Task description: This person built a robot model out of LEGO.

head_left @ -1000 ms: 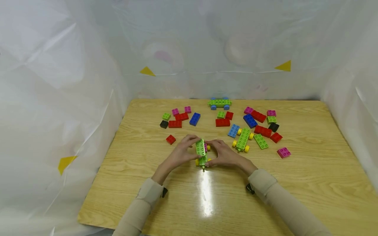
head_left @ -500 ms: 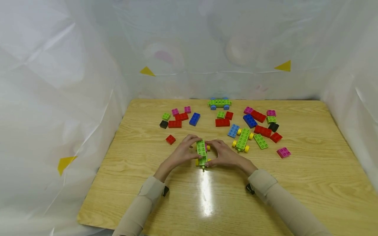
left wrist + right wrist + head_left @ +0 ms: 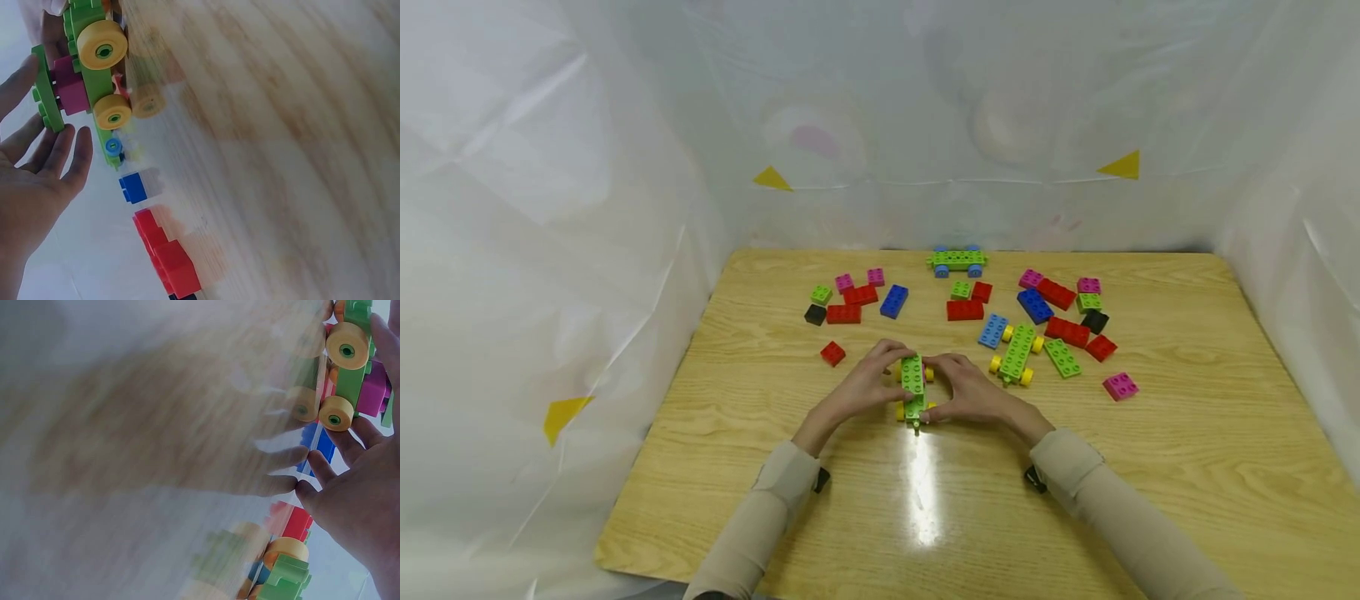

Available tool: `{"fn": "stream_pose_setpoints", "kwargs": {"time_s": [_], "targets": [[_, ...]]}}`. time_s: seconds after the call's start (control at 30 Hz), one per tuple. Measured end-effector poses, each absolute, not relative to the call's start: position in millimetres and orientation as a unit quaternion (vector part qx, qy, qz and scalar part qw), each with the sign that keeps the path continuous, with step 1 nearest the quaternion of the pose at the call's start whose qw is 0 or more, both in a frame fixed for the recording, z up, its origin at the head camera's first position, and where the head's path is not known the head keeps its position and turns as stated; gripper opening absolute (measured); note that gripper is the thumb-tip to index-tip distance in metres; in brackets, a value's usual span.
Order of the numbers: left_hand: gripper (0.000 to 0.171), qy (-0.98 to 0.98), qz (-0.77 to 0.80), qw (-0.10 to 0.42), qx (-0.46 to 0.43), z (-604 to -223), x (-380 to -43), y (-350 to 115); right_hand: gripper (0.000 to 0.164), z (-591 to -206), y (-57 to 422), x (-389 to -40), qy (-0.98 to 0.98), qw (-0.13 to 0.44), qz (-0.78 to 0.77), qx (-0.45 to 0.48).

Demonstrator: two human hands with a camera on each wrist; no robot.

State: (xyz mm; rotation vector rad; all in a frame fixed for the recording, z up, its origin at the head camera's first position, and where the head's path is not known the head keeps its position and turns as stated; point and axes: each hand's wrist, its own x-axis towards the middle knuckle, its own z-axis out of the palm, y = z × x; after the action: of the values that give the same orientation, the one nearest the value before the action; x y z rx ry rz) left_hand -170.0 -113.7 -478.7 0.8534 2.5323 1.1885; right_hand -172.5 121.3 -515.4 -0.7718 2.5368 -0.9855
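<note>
In the head view my left hand (image 3: pixel 861 383) holds a flat light-green 2x4 brick (image 3: pixel 913 375) by its ends, between thumb and fingers. Directly under that brick is a pink brick (image 3: pixel 70 86), which sits on a green wheeled base (image 3: pixel 98 84) with yellow wheels. The left wrist view shows a narrow gap between the green brick and the pink one, with pink studs in it. My right hand (image 3: pixel 966 390) grips the wheeled base from the right, its thumb at the near end and fingers at the far end. The base stands on the table.
A second green base with yellow wheels (image 3: pixel 1018 355) stands to the right, beside a light-blue brick (image 3: pixel 993 331) and a flat green brick (image 3: pixel 1063 358). A green base with blue wheels (image 3: pixel 957 260) is at the table's back edge. Several loose bricks, such as a red one (image 3: pixel 832 353), lie around.
The flat green brick has shifted slightly right and straightened above the pink brick, carried by my left hand. My right hand and the wheeled base stay in place.
</note>
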Motion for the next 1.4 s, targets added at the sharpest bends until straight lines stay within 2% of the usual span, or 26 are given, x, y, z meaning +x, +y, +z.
{"fn": "stream_pose_setpoints", "kwargs": {"time_s": [0.8, 1.4], "targets": [[0.061, 0.858, 0.405, 0.142, 0.283, -479.3, -175.9, -113.3, 0.098, -514.5, 122.0, -172.0, 0.884, 0.166, -0.347, -0.264], [0.060, 0.864, 0.388, 0.141, 0.287, -478.5, -178.4, -112.1, 0.097, -513.2, 122.5, -171.5, 0.884, 0.167, -0.349, -0.262]]}}
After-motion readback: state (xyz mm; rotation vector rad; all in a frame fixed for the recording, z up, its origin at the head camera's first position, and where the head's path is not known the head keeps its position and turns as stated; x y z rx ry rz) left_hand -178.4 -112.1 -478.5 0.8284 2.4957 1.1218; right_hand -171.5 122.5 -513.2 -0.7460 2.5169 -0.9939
